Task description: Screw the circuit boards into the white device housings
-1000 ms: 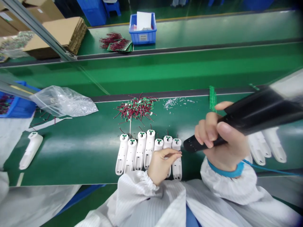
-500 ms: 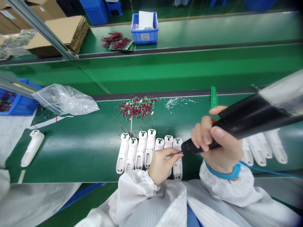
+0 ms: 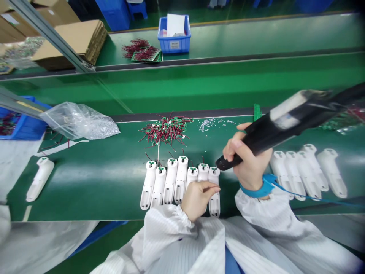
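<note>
My right hand (image 3: 251, 163), with a blue band at the wrist, is wrapped round a black electric screwdriver (image 3: 259, 133). Its tip is beside the top end of the rightmost white plastic housing (image 3: 214, 174) in a row; whether they touch I cannot tell. My left hand (image 3: 198, 198) is closed in a pinch over that row's right end, covering parts of some housings. Anything between its fingertips is too small to make out. Other white housings (image 3: 170, 179) lie alongside, with small green boards in their tops and dark red wires sticking out of some.
Behind the row lie a heap of red-wired circuit boards (image 3: 168, 131) and scattered small screws (image 3: 209, 123). More white housings (image 3: 306, 175) lie at right, and a single housing (image 3: 40, 179) at left. A clear plastic bag (image 3: 85, 121) rests near a blue bin (image 3: 31, 121).
My right hand has moved slightly left, and the screwdriver's front end has come down and away from the left fingertips to the rightmost housing's top. The left hand has barely shifted.
</note>
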Available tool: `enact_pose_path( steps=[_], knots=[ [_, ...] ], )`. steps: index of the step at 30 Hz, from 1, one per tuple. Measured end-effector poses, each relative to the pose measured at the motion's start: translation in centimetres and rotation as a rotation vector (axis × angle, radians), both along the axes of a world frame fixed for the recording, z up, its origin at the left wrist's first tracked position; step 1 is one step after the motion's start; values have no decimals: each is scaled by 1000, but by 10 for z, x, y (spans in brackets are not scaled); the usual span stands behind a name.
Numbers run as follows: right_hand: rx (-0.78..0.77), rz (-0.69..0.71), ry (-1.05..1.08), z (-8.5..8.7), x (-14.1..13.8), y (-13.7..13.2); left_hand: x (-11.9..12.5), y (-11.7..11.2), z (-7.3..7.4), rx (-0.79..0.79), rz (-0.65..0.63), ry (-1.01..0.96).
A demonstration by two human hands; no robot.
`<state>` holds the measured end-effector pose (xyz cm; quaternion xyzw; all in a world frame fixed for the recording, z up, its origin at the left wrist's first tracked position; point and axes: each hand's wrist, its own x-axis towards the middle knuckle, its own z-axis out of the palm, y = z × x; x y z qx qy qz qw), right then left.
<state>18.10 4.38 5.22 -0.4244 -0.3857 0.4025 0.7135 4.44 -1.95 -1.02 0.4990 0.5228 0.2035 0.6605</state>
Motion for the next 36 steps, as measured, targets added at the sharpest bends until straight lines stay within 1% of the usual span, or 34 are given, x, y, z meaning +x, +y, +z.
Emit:
enact_pose_path(
  steps=[4, 8, 14, 25, 30, 36],
  knots=[
    [-12, 14, -50, -13, -1, 6, 0, 1, 0, 3, -16, 12],
    [-33, 30, -51, -17, -3, 8, 1, 2, 1, 5, -12, 7],
    [-40, 81, -88, -16, -7, 10, 1, 2, -1, -8, -5, -9],
    [-59, 96, -94, -15, -8, 12, 2, 3, 2, 46, -39, -8],
    [-66, 130, -113, -14, -9, 13, 2, 2, -1, 55, -39, -8],
    [-57, 169, -86, -19, -4, 14, 2, 0, -4, 49, -31, -10]
  ],
)
